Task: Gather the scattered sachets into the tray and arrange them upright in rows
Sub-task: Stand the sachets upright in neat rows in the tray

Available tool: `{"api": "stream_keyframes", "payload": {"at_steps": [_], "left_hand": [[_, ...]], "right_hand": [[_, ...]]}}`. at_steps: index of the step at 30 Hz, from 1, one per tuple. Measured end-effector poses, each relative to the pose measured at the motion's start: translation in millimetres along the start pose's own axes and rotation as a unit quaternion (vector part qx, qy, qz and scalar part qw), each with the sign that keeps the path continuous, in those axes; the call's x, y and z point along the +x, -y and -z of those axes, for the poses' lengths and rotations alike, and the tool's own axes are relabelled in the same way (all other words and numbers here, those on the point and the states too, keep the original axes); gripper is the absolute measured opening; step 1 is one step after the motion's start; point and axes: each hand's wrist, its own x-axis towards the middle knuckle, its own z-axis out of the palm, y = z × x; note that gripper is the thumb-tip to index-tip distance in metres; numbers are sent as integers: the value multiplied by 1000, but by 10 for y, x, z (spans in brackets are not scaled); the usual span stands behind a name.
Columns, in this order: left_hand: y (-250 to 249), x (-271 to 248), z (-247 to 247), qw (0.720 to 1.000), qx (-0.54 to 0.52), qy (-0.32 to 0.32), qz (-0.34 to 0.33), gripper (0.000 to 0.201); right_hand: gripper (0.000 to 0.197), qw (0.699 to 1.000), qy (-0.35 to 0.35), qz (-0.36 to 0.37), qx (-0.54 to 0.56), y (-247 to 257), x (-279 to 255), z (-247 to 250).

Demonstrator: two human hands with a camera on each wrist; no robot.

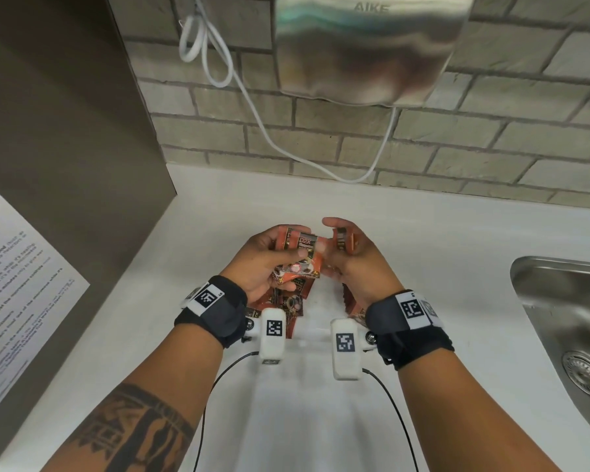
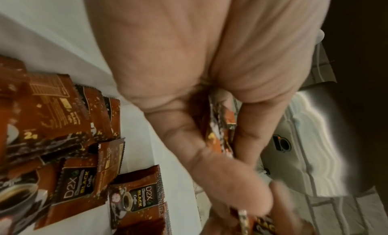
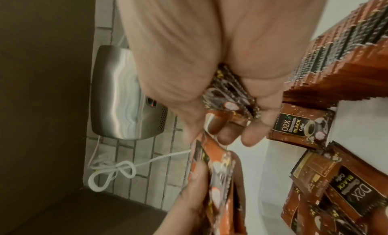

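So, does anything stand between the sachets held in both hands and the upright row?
Nothing visible does. The right hand and left hand hold sachets in open air; the upright row stands beside the right hand, loose sachets flat below.

Grey brick wall (image 1: 457,141), white counter (image 1: 423,233), steel sink (image 1: 566,301)

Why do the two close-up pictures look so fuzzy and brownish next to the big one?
Head view: bright, even light and mostly sharp, though the wide lens bends the brick wall and hand dryer. Left wrist view: dimmer and warmer, the left hand smeared by blur, glare on the dryer. Right wrist view: the right hand is soft, yet the sachets print stays readable.
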Motion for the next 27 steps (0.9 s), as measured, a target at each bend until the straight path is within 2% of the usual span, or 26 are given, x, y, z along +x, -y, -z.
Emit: {"api": "stream_keyframes", "payload": {"at_steps": [3, 5, 9, 13, 18, 22, 27], "left_hand": [[27, 5, -38, 1000, 24, -9, -5, 29], [23, 5, -44, 1000, 7, -15, 9, 21], [-4, -8, 10, 994, -99, 13, 55, 34], [-21, -7, 56, 995, -83, 5, 49, 34], [-67, -4, -12, 999, -7, -15, 48, 27], [-79, -12, -88, 998, -9, -4, 69, 33], [-52, -22, -22, 990, -95, 37, 98, 36]], "right_hand": [[60, 997, 0, 14, -78, 4, -8, -63], [50, 998, 6, 18, -56, 23, -18, -80], [33, 1000, 2, -11, 2, 33, -11, -66], [20, 999, -28, -38, 3, -8, 3, 8], [41, 996, -28, -10, -84, 2, -3, -46], [33, 979, -69, 17, -189, -1, -26, -101], [31, 988, -103, -20, -115, -27, -30, -93]]}}
